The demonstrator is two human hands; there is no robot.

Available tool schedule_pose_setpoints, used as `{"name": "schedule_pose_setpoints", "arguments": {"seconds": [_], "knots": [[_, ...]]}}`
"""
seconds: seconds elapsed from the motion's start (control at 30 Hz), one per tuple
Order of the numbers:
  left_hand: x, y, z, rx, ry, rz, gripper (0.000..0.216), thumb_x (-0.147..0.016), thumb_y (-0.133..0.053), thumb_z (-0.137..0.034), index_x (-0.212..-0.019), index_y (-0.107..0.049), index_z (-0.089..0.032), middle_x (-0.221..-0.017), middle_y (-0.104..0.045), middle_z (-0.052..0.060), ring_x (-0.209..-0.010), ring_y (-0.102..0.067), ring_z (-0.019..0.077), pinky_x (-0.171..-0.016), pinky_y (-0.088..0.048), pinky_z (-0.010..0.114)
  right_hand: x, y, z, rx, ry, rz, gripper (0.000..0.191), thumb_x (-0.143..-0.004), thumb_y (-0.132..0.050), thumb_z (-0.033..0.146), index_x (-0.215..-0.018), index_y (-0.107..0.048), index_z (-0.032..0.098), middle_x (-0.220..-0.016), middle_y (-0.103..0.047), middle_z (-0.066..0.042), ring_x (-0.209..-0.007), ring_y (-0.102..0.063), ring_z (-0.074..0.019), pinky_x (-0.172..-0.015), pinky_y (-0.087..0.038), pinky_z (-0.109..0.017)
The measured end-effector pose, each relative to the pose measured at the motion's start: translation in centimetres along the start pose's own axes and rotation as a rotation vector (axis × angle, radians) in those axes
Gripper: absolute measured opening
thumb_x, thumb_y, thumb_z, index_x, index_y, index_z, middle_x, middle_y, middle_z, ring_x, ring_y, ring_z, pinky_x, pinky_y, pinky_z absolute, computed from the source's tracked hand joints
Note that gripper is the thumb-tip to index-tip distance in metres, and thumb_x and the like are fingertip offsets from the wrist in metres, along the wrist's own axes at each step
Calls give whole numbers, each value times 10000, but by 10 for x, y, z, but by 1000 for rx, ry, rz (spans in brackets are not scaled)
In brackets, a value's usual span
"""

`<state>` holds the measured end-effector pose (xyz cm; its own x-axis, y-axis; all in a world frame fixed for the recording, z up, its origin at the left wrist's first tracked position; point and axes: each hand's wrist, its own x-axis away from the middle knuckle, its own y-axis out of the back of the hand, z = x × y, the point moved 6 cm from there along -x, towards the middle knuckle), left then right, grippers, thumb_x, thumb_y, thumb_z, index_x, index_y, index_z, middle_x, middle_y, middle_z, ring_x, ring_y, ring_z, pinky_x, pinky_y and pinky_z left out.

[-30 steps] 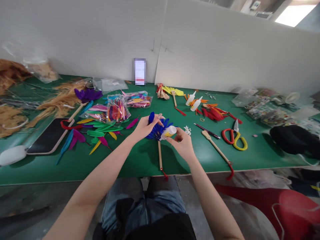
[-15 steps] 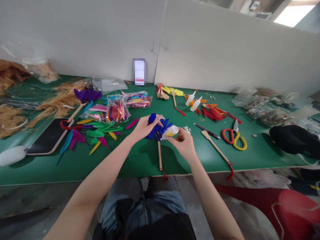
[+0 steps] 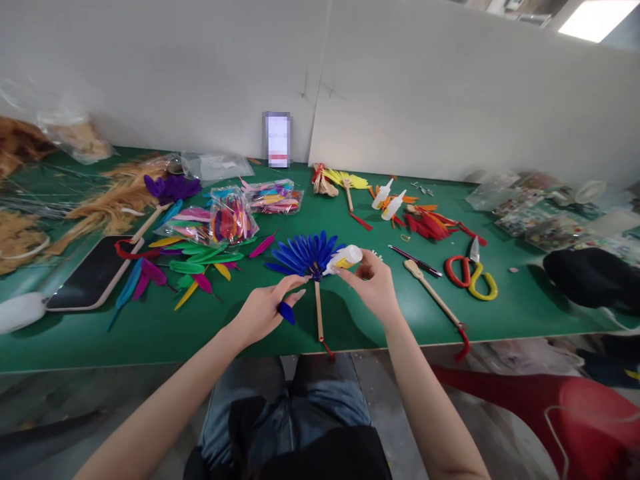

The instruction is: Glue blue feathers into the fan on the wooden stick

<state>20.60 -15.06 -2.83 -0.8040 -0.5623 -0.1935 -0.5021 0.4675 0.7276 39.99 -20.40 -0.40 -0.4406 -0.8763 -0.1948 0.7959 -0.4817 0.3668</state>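
The blue feather fan lies on the green tabletop, its base between the 2 hands. The right hand grips a tilted glue bottle, nozzle at that base. The left hand holds 1 loose blue feather below the thumb, fingertips just beside the base.
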Motion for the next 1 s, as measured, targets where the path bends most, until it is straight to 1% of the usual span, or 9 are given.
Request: {"name": "schedule_pose_setpoints", "arguments": {"seconds": [0.13,0.33,0.57,0.73,0.87,1.0], "knots": [[-1,-3,-1,-63,3,23,283,-963,-340,-348,-1200,-440,-227,-1161,-673,38,-951,-684,206,-763,-537,283,1,-3,0,32,11,16,311,-702,-714,363,-930,-603,184,-579,-454,71,-465,-367,-92,-447,-295,-240],[0,-8,-1,-124,-28,45,298,-968,-341,-326,-1238,-422,-229,-1150,-677,30,-916,-693,209,-743,-542,290,1,-4,-2,48,8,12,329,-696,-712,369,-948,-605,187,-587,-465,67,-466,-375,-95,-451,-301,-241],[-3,-9,1,-194,4,74,329,-974,-317,-362,-1240,-453,-222,-1056,-712,40,-856,-706,218,-691,-541,291,-1,-6,-4,35,8,28,322,-699,-708,355,-952,-604,186,-600,-480,63,-471,-379,-93,-451,-301,-239],[-2,-10,-1,-183,10,110,320,-974,-325,-354,-1233,-457,-220,-1068,-707,44,-869,-701,210,-720,-536,288,-1,-6,-5,38,11,26,314,-702,-707,354,-944,-603,184,-580,-455,69,-471,-377,-94,-453,-301,-239],[-1,-10,-2,-170,-11,93,314,-972,-335,-344,-1234,-460,-223,-1056,-709,46,-882,-697,205,-738,-530,281,-1,-6,-5,36,14,18,312,-703,-707,359,-943,-605,187,-583,-458,67,-471,-375,-93,-455,-304,-239],[-1,-10,0,-212,-21,73,326,-977,-318,-351,-1253,-449,-238,-1037,-716,34,-831,-703,205,-691,-528,274,0,-6,-4,27,6,15,300,-694,-709,353,-925,-609,190,-559,-449,72,-463,-369,-94,-440,-294,-233]]}}
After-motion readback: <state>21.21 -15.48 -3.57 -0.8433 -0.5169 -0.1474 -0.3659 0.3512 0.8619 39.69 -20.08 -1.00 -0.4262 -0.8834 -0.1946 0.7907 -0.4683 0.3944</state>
